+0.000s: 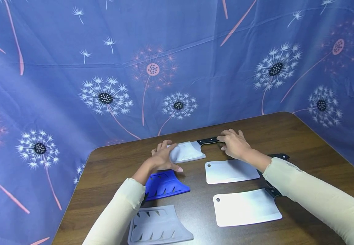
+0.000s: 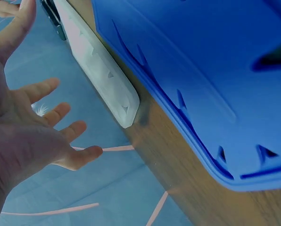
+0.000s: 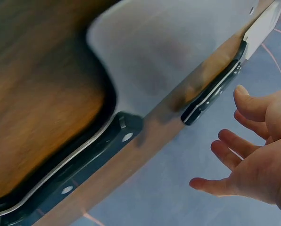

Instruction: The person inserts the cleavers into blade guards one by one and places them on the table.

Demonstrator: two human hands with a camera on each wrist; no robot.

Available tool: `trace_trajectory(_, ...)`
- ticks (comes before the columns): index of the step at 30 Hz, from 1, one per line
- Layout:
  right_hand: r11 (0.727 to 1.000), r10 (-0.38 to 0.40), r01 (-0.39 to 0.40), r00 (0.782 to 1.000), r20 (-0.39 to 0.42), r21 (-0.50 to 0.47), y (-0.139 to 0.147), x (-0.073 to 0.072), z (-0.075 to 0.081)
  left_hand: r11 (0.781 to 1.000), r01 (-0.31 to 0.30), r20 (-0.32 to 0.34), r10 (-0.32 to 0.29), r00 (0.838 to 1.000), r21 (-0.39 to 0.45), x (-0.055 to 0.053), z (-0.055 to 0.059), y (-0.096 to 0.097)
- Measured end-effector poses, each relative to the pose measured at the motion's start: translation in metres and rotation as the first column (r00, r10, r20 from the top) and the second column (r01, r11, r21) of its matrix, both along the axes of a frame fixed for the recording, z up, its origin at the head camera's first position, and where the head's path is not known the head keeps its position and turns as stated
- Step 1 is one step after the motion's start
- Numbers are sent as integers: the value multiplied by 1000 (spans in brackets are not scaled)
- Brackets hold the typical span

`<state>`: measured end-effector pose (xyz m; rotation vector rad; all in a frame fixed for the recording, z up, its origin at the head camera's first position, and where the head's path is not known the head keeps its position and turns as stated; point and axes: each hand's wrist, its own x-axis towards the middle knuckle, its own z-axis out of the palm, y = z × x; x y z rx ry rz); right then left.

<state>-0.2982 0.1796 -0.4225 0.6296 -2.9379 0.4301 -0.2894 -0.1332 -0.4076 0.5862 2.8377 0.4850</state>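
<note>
A cleaver lies at the back of the table, its blade inside a white blade guard (image 1: 186, 151) and its black handle (image 1: 208, 141) pointing right. My left hand (image 1: 162, 157), fingers spread, is over the guard's left end and holds nothing. In the left wrist view the palm stands apart from the white guard (image 2: 103, 70). At the handle's end is my right hand (image 1: 234, 144), its fingers loosely bent. The right wrist view has a gap between this hand (image 3: 258, 150) and the black handle (image 3: 216, 89).
A blue blade guard (image 1: 166, 186) lies below my left hand, with a grey blade guard (image 1: 158, 226) nearer the front. Two bare cleavers, one farther back (image 1: 230, 172) and one nearer (image 1: 245, 208), lie on the right, partly under my right arm. A patterned blue cloth (image 1: 195, 68) hangs behind the table.
</note>
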Motion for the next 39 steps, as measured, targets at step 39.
trace_trajectory(39, 997, -77, 77, 997, -6, -3, 66, 45, -1, 1000, 2, -36, -1, 999, 20, 47, -12, -30)
